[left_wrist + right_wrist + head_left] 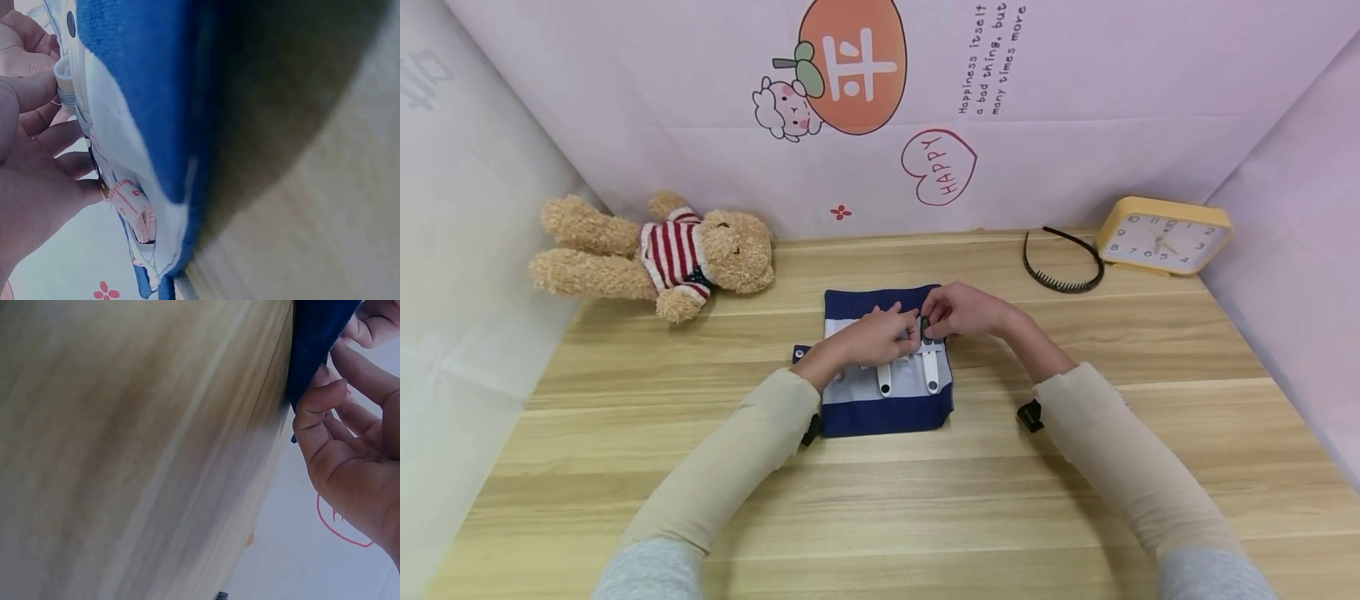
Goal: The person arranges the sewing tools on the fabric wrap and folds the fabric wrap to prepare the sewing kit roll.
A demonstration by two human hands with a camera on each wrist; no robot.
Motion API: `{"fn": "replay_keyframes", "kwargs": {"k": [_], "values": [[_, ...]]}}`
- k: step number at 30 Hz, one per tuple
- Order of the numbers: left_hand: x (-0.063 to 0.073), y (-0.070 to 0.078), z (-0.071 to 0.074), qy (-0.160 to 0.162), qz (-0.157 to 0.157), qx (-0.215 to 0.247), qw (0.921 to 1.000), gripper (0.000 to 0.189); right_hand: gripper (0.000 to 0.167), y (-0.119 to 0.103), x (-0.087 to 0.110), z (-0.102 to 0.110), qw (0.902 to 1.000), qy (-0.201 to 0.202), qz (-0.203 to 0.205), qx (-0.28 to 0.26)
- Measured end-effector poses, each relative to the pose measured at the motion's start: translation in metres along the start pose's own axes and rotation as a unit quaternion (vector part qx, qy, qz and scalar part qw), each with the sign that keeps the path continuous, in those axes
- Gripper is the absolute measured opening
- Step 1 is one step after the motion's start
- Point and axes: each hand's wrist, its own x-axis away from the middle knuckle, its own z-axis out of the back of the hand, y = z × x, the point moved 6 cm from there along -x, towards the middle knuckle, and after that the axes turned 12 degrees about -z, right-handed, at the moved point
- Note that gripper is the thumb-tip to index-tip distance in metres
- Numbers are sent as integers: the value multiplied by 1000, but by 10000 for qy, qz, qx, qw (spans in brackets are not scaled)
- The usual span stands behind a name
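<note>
An unfolded navy-and-grey fabric pouch (880, 417) lies on the table, with several small items strapped inside. At its right side, my right hand (970, 310) pinches the dark upper end of a white-handled tool (931, 371), which lies under a pale strap. My left hand (872, 336) reaches across the pouch, its fingertips near that strap; whether they grip it is unclear. Below the left hand lies another white tool (884, 381) with a black dot. The left wrist view shows a pink-and-white measuring tape (131, 200) in the pouch, beside the left fingers. Both hands partly hide the contents.
A teddy bear (677, 254) in a striped shirt lies at the back left. At the back right are a black toothed headband (1063, 286) and a yellow clock (1165, 237). White printed cloth walls (700, 100) enclose the wooden table (925, 517).
</note>
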Motion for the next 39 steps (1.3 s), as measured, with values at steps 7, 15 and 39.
{"fn": "replay_keyframes", "kwargs": {"k": [7,15,39], "values": [[3,-3,7,378,-124,193,9990,9,29,-4,0,7,9996,199,81,168],[29,-3,27,1078,-217,251,9936,28,28,-6,0,27,9948,908,295,349],[105,-6,10,279,409,792,9956,26,36,7,-21,40,9943,983,-395,129]]}}
